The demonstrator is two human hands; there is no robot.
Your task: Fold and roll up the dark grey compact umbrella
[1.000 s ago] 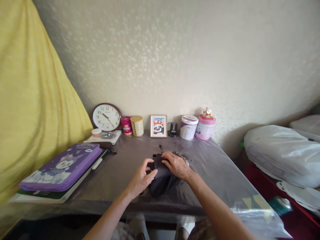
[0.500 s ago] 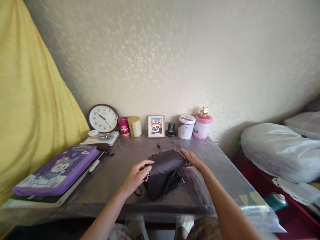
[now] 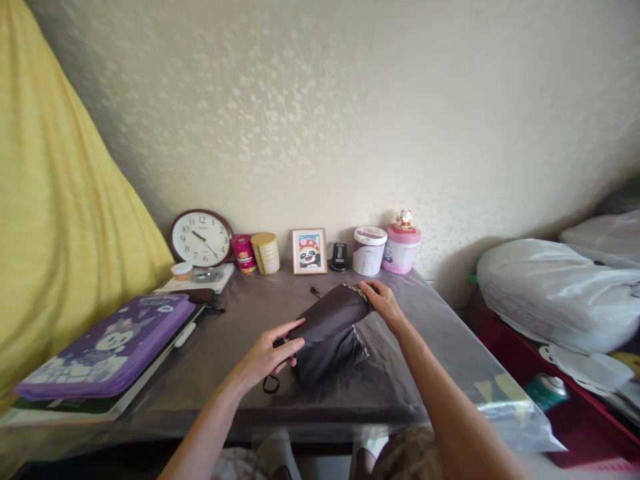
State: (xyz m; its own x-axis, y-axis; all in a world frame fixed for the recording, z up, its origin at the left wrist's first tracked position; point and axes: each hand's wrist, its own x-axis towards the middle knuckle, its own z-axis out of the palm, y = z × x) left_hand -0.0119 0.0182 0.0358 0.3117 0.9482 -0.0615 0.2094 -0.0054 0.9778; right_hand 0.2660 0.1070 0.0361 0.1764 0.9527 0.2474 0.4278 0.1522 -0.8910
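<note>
A dark folding umbrella point(image 3: 330, 330) lies slanted on the plastic-covered table point(image 3: 240, 347), its canopy loosely bunched with a patterned edge showing. My left hand point(image 3: 270, 353) grips its near end, where a black wrist loop point(image 3: 271, 384) hangs out. My right hand point(image 3: 383, 300) holds the far end, fingers curled over the fabric. A small dark strap tip point(image 3: 315, 291) lies on the table just beyond the umbrella.
Along the wall stand a round clock point(image 3: 201, 238), a red tin point(image 3: 243, 253), a gold tin point(image 3: 265, 252), a panda picture frame point(image 3: 309, 251), a white tub point(image 3: 369, 251) and a pink jar point(image 3: 401, 247). A purple case point(image 3: 107, 343) lies left. White bags point(image 3: 555, 293) sit right.
The umbrella was pulled out from a compact bundle into a longer slanted shape. My right hand moved away toward the wall with the far end. My left hand stayed at the near end.
</note>
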